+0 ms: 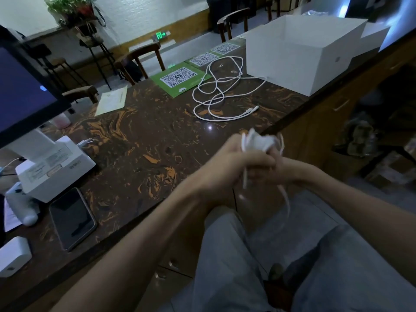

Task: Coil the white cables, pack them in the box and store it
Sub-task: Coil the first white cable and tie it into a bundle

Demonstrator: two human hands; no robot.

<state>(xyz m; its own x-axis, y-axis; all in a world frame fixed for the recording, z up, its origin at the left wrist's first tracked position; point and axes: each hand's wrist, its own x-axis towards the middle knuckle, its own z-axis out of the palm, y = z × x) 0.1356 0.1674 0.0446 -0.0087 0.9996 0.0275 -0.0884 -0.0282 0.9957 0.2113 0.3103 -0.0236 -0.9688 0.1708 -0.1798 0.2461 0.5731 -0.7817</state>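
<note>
Both hands gripping coiled cable (258, 140)

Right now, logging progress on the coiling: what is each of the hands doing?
Left hand: grips the white cable bundle.
Right hand: fingers curled round the same bundle.

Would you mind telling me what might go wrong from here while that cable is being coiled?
A tail of the white cable in the hands hangs loose below the left hand and right hand, so the coil could unravel or snag. The second cable lies in overlapping loops on the counter beside the white box; lifting it hastily might knot it.
</note>
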